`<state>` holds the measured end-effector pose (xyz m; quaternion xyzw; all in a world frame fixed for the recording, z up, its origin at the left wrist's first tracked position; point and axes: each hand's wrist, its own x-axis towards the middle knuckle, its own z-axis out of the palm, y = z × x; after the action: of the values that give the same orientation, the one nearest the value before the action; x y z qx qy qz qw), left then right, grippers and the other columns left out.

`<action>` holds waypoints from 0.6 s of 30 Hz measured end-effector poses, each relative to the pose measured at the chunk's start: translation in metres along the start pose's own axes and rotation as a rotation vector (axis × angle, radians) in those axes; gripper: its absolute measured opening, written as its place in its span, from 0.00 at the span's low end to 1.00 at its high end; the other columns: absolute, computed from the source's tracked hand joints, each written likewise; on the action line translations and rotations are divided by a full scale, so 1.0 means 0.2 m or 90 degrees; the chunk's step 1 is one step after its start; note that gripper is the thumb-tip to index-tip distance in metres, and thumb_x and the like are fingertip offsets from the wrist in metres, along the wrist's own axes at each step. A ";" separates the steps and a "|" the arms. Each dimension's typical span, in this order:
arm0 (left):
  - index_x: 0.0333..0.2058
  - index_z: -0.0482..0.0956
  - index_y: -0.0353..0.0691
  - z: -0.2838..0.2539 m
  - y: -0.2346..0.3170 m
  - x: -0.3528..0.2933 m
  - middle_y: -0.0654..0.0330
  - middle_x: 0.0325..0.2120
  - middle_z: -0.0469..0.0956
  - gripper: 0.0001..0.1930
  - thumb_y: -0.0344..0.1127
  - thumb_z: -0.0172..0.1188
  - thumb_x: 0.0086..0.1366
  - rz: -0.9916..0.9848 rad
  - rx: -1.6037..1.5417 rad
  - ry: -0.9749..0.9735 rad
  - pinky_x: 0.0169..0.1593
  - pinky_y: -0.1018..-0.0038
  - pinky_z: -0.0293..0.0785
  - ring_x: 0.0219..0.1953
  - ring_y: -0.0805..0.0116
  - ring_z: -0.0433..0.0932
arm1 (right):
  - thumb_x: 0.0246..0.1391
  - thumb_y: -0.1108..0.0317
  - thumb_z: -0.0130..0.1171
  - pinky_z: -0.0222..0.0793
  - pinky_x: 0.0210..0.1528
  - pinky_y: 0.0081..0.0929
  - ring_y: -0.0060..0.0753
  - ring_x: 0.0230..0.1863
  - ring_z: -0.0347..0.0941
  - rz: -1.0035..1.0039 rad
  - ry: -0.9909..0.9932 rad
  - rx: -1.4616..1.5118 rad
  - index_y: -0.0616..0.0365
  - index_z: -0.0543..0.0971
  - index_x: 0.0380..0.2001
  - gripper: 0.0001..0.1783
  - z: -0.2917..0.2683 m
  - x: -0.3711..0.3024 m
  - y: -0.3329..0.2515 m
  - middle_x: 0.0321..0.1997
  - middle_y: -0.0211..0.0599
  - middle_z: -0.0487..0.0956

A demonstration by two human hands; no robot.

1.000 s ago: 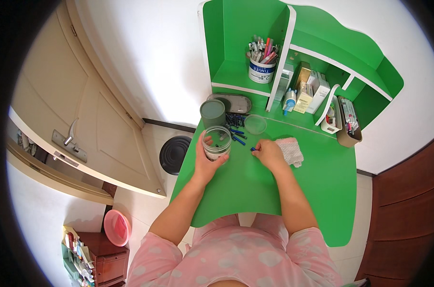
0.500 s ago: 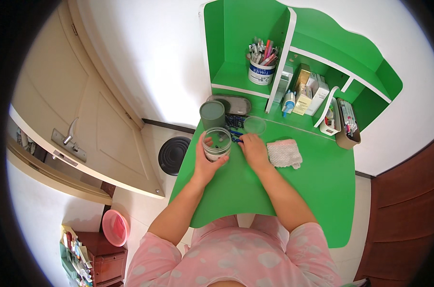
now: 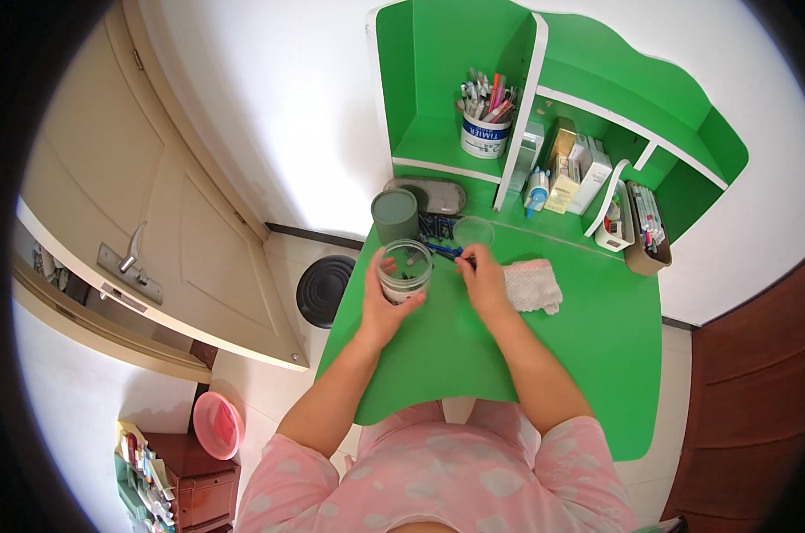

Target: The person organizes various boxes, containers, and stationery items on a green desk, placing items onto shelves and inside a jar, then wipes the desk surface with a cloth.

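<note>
My left hand point(image 3: 386, 306) is wrapped round a clear round jar point(image 3: 404, 282), which has no lid on and a few small dark bits inside. Beside it, my right hand point(image 3: 484, 277) is closed in a pinch on a small dark piece point(image 3: 470, 259), too small to name. Just past its fingertips lie blue slim pieces point(image 3: 443, 250) and a heap of small dark pieces point(image 3: 436, 227) on the green desk. A clear round lid point(image 3: 475, 232) rests flat behind the right hand. The dark green canister point(image 3: 394, 216) stands behind the jar.
A folded white-and-pink cloth point(image 3: 533, 286) lies right of my right hand. At the back are a grey tray point(image 3: 438, 195), a tub of pens point(image 3: 486, 136), several boxes point(image 3: 589, 182) and a pen holder point(image 3: 647, 253). A door point(image 3: 145, 204) stands at the left.
My right hand has drawn back from the blue pieces, a little to the right and nearer me, with a small dark piece in its fingers. The left hand keeps hold of the jar.
</note>
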<state>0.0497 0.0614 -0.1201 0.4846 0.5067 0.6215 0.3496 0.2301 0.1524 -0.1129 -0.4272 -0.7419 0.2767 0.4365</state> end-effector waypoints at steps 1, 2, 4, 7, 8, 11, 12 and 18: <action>0.64 0.47 0.39 0.01 0.01 -0.01 0.49 0.56 0.58 0.53 0.34 0.74 0.43 0.019 0.040 -0.021 0.58 0.63 0.63 0.59 0.57 0.60 | 0.50 0.74 0.60 0.69 0.34 0.32 0.44 0.35 0.74 0.108 0.009 0.099 0.61 0.70 0.32 0.09 -0.01 0.00 0.00 0.32 0.44 0.76; 0.63 0.48 0.39 0.02 0.01 -0.02 0.48 0.55 0.59 0.53 0.34 0.75 0.42 0.038 0.080 -0.041 0.58 0.63 0.63 0.58 0.57 0.61 | 0.50 0.74 0.60 0.69 0.34 0.32 0.44 0.35 0.74 0.108 0.009 0.099 0.61 0.70 0.32 0.09 -0.01 0.00 0.00 0.32 0.44 0.76; 0.63 0.49 0.39 0.01 0.03 -0.02 0.50 0.55 0.60 0.53 0.34 0.75 0.42 0.083 0.143 -0.060 0.59 0.64 0.62 0.59 0.57 0.61 | 0.52 0.73 0.61 0.70 0.35 0.29 0.38 0.35 0.75 0.010 0.092 0.235 0.60 0.71 0.35 0.09 -0.02 -0.01 -0.02 0.35 0.43 0.77; 0.63 0.50 0.38 0.01 0.04 -0.02 0.51 0.54 0.61 0.53 0.34 0.75 0.41 0.138 0.216 -0.079 0.60 0.64 0.60 0.59 0.57 0.62 | 0.51 0.75 0.61 0.71 0.34 0.28 0.34 0.33 0.74 -0.182 0.151 0.148 0.60 0.73 0.36 0.10 -0.02 -0.05 -0.11 0.35 0.40 0.76; 0.62 0.51 0.38 0.01 0.05 -0.03 0.51 0.53 0.62 0.52 0.33 0.75 0.40 0.150 0.226 -0.081 0.60 0.65 0.59 0.58 0.57 0.62 | 0.51 0.75 0.61 0.71 0.34 0.28 0.34 0.33 0.74 -0.183 0.151 0.148 0.60 0.73 0.36 0.10 -0.02 -0.06 -0.15 0.35 0.40 0.76; 0.62 0.51 0.38 0.01 0.05 -0.03 0.51 0.53 0.61 0.52 0.33 0.75 0.40 0.154 0.225 -0.085 0.60 0.64 0.60 0.58 0.57 0.62 | 0.51 0.76 0.60 0.71 0.34 0.24 0.33 0.33 0.74 -0.225 0.073 0.163 0.61 0.74 0.36 0.09 -0.04 -0.07 -0.22 0.36 0.40 0.76; 0.62 0.51 0.38 0.01 0.05 -0.03 0.51 0.53 0.61 0.52 0.33 0.75 0.40 0.154 0.225 -0.085 0.60 0.64 0.60 0.58 0.57 0.62 | 0.50 0.77 0.60 0.71 0.33 0.23 0.33 0.34 0.74 -0.215 0.047 0.181 0.61 0.75 0.35 0.08 -0.04 -0.07 -0.24 0.36 0.40 0.76; 0.63 0.50 0.37 0.01 0.04 -0.02 0.51 0.54 0.61 0.52 0.33 0.74 0.40 0.153 0.193 -0.091 0.60 0.64 0.59 0.58 0.57 0.62 | 0.49 0.77 0.61 0.71 0.36 0.25 0.36 0.36 0.74 -0.260 0.013 0.136 0.61 0.79 0.37 0.10 -0.05 -0.05 -0.23 0.37 0.38 0.77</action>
<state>0.0533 0.0564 -0.1136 0.6314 0.5069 0.5394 0.2312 0.2242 0.1217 -0.0763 -0.2221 -0.7750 0.2550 0.5339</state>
